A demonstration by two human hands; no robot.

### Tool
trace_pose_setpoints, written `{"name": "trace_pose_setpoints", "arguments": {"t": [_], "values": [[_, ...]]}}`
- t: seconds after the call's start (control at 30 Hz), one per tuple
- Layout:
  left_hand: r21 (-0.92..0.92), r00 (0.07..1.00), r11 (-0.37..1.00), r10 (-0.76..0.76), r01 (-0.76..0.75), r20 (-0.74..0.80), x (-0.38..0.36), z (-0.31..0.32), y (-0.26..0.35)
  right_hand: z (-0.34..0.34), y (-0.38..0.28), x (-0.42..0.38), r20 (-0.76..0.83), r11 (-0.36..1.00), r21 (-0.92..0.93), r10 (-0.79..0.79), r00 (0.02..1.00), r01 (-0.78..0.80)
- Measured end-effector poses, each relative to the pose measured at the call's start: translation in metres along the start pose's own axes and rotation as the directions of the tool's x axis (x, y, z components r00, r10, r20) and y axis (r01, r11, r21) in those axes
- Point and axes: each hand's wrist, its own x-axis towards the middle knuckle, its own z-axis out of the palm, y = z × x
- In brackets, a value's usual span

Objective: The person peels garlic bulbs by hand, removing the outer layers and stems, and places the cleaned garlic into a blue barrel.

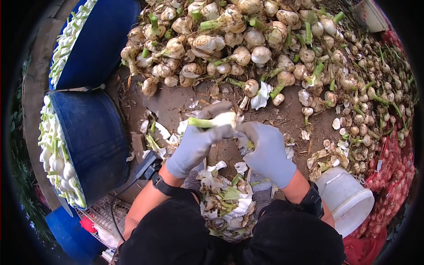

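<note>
Between both gloved hands, a garlic bulb (226,119) with a short green stem lies sideways, its stem pointing left. My left hand (198,137) has its fingers wrapped round this bulb and stem. Close to the root end of the bulb, my right hand (260,148) is closed on something small, mostly hidden by the fingers; a bit of green shows there. Below the hands, between my feet, is a heap of peeled skins and stem scraps (229,201).
A large pile of unpeeled garlic (212,44) spreads ahead and right. Blue barrels (90,141) (97,44) filled with white bulbs stand left. A white bucket (346,201) and red net sacks (386,176) are at the right. A black cable runs beside my left forearm.
</note>
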Motion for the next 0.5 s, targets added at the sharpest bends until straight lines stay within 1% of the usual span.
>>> {"name": "trace_pose_setpoints", "arguments": {"t": [0.03, 0.07, 0.1, 0.13, 0.2, 0.23, 0.27, 0.3, 0.33, 0.37, 0.4, 0.43, 0.47, 0.5], "values": [[-0.194, 0.996, 0.979, -0.077, 0.068, -0.038, 0.002, 0.000, 0.001, 0.000, -0.002, 0.000, 0.038, 1.000, -0.014, 0.010, 0.999, -0.010], [-0.384, 0.985, 0.915, -0.159, 0.124, -0.060, 0.003, 0.000, 0.002, -0.004, 0.004, 0.002, 0.038, 1.000, -0.013, 0.010, 0.999, -0.009], [-0.469, 0.992, 0.875, -0.120, 0.118, 0.026, 0.001, -0.001, 0.006, -0.012, 0.017, 0.004, -0.021, 0.985, -0.051, 0.161, 0.987, -0.162], [-0.468, 0.993, 0.876, -0.119, 0.116, 0.024, 0.001, 0.000, 0.005, -0.020, 0.030, 0.005, -0.084, 0.947, -0.077, 0.305, 0.949, -0.311], [-0.600, 0.999, 0.799, 0.015, -0.032, -0.034, 0.000, -0.001, 0.003, -0.021, 0.075, -0.006, -0.163, 0.901, -0.077, 0.411, 0.897, -0.427], [-0.672, 0.998, 0.741, -0.045, 0.004, -0.044, -0.002, -0.003, 0.008, -0.025, 0.077, -0.006, -0.159, 0.906, -0.075, 0.402, 0.902, -0.417], [-0.669, 0.998, 0.743, -0.042, -0.006, -0.055, -0.003, -0.007, 0.011, -0.029, 0.075, -0.008, -0.033, 0.886, -0.089, 0.454, 0.890, -0.455], [-0.705, 0.999, 0.708, -0.049, 0.026, -0.012, -0.002, -0.010, 0.012, -0.030, 0.071, -0.012, 0.093, 0.862, -0.109, 0.505, 0.858, -0.495], [-0.738, 0.998, 0.671, -0.056, 0.065, 0.038, -0.002, -0.011, 0.013, -0.023, 0.057, -0.013, 0.152, 0.874, 0.148, 0.443, 0.884, -0.463], [-0.696, 0.998, 0.716, -0.052, 0.049, 0.017, 0.000, -0.013, 0.005, -0.013, 0.039, -0.009, 0.186, 0.821, 0.393, 0.370, 0.910, -0.414], [-0.698, 0.998, 0.714, -0.050, 0.054, 0.025, 0.001, -0.009, 0.006, -0.006, 0.021, 0.001, 0.180, 0.822, 0.389, 0.374, 0.910, -0.415], [-0.582, 0.999, 0.813, -0.033, 0.034, 0.012, 0.001, -0.003, 0.008, 0.000, 0.004, 0.013, 0.275, 0.685, 0.550, 0.393, 0.878, -0.479], [-0.450, 1.000, 0.893, -0.015, 0.013, 0.001, 0.000, 0.001, 0.009, 0.002, -0.003, 0.018, 0.370, 0.509, 0.678, 0.387, 0.844, -0.531], [-0.346, 1.000, 0.938, -0.002, 0.002, -0.001, -0.001, 0.002, 0.010, 0.001, -0.002, 0.019, 0.366, 0.509, 0.680, 0.388, 0.846, -0.528]]}}
